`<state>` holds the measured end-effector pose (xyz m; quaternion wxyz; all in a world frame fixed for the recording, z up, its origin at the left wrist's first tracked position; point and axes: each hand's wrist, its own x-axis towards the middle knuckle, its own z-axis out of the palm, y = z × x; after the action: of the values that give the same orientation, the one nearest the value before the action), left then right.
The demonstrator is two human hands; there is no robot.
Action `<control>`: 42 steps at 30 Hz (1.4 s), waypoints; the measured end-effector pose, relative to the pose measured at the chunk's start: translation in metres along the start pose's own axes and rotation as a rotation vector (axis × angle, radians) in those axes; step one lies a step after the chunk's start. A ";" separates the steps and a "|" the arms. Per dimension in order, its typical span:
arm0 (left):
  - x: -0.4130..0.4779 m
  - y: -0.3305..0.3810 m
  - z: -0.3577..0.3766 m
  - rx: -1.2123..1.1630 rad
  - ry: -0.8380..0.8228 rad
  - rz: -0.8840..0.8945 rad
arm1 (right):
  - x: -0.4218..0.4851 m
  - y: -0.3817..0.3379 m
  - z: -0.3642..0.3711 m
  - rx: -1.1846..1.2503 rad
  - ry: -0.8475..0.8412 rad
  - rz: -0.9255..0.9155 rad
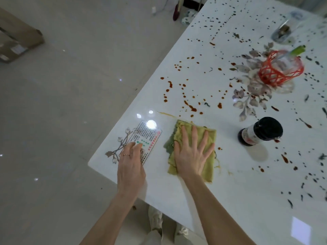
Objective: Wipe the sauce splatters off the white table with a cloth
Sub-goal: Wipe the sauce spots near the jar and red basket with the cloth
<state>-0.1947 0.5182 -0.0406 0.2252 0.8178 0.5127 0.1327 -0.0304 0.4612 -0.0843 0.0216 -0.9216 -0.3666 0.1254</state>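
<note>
Cloth (210,137) down flat on the white table (238,206), close to the near corner, and the right hand (192,154) is pressed on top of it, palm down, fingers straight and fanned wide. It's a yellow-green cloth, folded and rumpled, with a darker green edge poking out on its left side.

Over to the left hand (131,165): it rests on the table just beside the cloth, holding nothing, fingers loosely extended, tips touching a printed card (148,137) that lies flat near the table's edge. A thin ring (126,155) shows on one finger.

Plenty of mess out there. Reddish-brown sauce splatters (191,106), drops and short streaks, are scattered just beyond the cloth and on toward the middle of the table. A thin yellowish smear (165,114) sits by the cloth's far left corner, and one small drop (220,148) lies just off its right edge. Dark specks dot the far and right parts of the top; whether they are sauce or print, I cannot tell.

Right of the cloth, apart from it, stands a dark bottle (260,133) with a black cap. Beyond that, a red basket (281,71) sits on a painted flower pattern, blurred. On the pale floor at upper left, a cardboard box (17,38).
</note>
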 end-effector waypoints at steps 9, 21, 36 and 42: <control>-0.013 0.012 0.009 0.023 -0.068 -0.014 | -0.065 -0.014 0.019 0.000 0.078 -0.257; -0.026 0.033 0.019 0.015 -0.098 0.060 | -0.066 0.031 0.011 0.026 0.074 -0.054; -0.031 0.056 0.029 0.033 -0.123 0.099 | -0.052 0.052 0.002 0.072 0.077 0.015; -0.032 0.075 0.038 0.026 -0.167 0.155 | -0.036 0.124 -0.009 0.045 0.071 0.107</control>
<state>-0.1328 0.4527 -0.0351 0.2455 0.8661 0.4291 0.0743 0.0294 0.3467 -0.0839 0.0487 -0.9430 -0.3130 0.1020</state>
